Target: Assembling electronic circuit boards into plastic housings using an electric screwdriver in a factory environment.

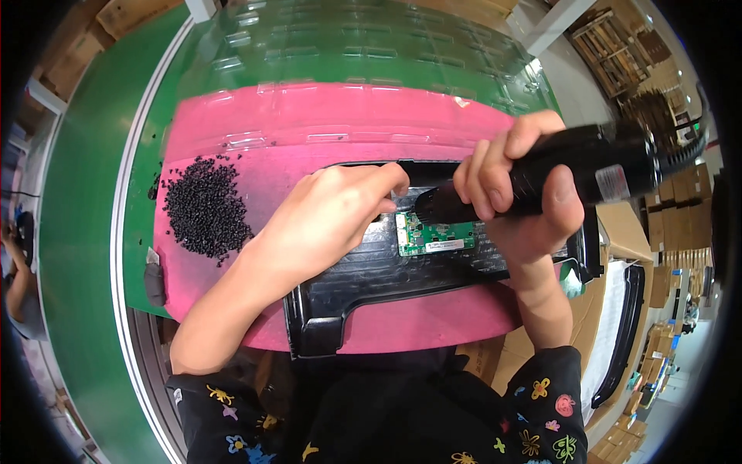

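A black plastic housing lies on a pink mat in front of me. A small green circuit board sits in the housing near its far edge. My left hand rests on the housing just left of the board, fingers curled against its rim. My right hand grips a black electric screwdriver held nearly level, its tip end over the board's upper left corner. The tip itself is hidden behind my fingers.
A pile of small black pellets lies on the mat's left part. Clear plastic trays cover the green belt behind the mat. A small grey object sits at the mat's left edge. Cardboard boxes and a second black housing stand at the right.
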The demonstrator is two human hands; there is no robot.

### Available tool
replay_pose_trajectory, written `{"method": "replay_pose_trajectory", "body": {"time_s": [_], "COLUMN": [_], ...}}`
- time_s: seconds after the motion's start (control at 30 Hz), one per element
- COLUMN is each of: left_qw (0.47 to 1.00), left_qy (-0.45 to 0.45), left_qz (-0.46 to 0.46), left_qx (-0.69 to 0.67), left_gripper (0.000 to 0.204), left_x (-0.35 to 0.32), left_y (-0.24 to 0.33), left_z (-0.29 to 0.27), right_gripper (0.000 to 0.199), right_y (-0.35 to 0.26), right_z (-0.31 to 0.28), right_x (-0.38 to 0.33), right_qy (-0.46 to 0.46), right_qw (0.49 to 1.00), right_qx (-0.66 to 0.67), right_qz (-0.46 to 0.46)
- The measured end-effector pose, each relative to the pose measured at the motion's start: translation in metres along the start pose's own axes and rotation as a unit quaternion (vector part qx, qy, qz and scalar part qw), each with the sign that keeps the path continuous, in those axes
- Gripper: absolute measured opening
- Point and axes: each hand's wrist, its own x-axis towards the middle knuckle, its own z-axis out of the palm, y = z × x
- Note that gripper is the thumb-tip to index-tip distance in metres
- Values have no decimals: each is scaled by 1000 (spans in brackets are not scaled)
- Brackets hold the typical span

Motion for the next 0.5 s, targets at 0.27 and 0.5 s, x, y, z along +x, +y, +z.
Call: {"method": "replay_pose_trajectory", "body": {"time_s": [0.27,0.5], "left_qw": [999,999], "left_qy": [-24,-33], "left_qz": [-12,-2], "left_qx": [23,35], "left_gripper": [23,26], "left_x": [0,-3], "left_y": [7,4], "left_z": [-6,-2], "right_gripper": [37,40], "right_y": [5,-1], "right_z": [8,10], "right_x": [21,5], "right_qy": [-96,-30], "right_qw": [993,999], "right_qx": [-49,-41], "right_qz": [54,19]}}
